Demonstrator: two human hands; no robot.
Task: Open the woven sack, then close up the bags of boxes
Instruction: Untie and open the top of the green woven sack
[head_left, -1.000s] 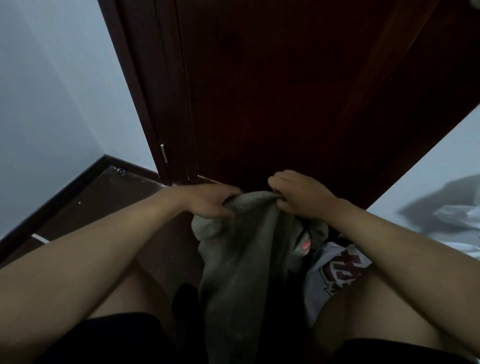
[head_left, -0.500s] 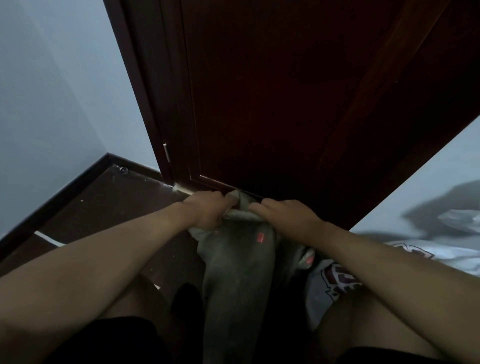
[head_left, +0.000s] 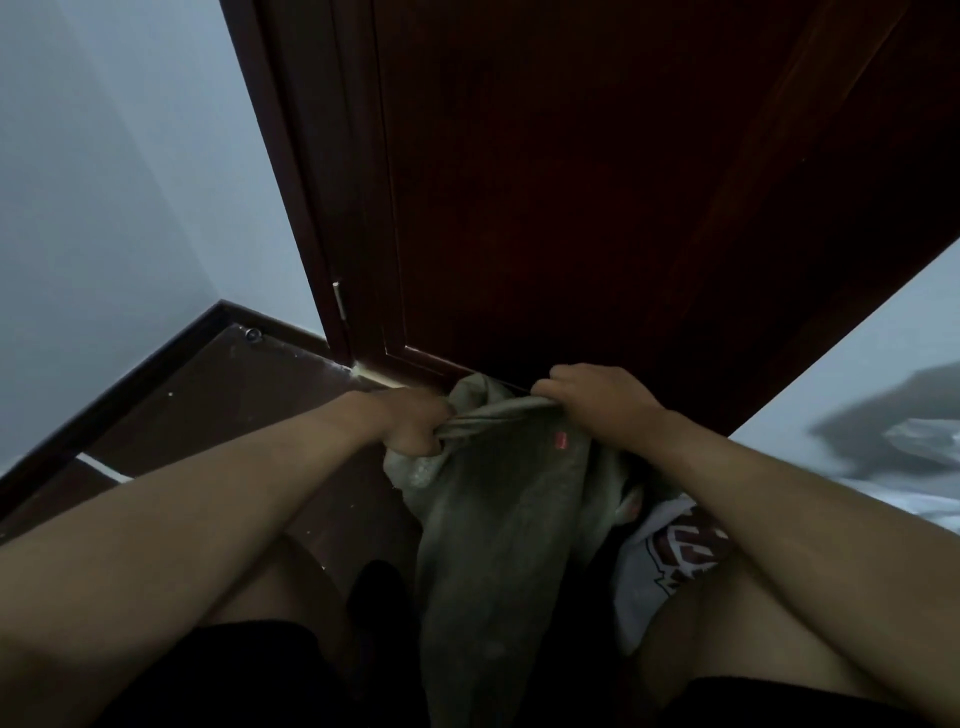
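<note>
Your left hand (head_left: 410, 423) has its fingers curled round the top edge of the sack (head_left: 493, 530), gripping a bunched fold at the sack's left corner. Your right hand (head_left: 597, 402) grips the same top edge at the right corner, knuckles up, fingers wrapped over the cloth. The hands are near each other, with the edge stretched between them.

The sack is grey-green and hangs between your knees down to the floor (head_left: 218, 410), its mouth just in front of the door (head_left: 597, 182) bottom edge. There's a small red tag (head_left: 560, 441) on the sack just below your right hand. I can't tell if the mouth is open.

A white bag with dark red print (head_left: 670, 561) sits just right of the sack, touching it, under your right forearm, by your right thigh. Its contents aren't visible.

The wall (head_left: 104, 182) is on the left, meeting the floor at a dark skirting. There's a pale surface with a crumpled, blurred thing (head_left: 914, 441) at the far right.
</note>
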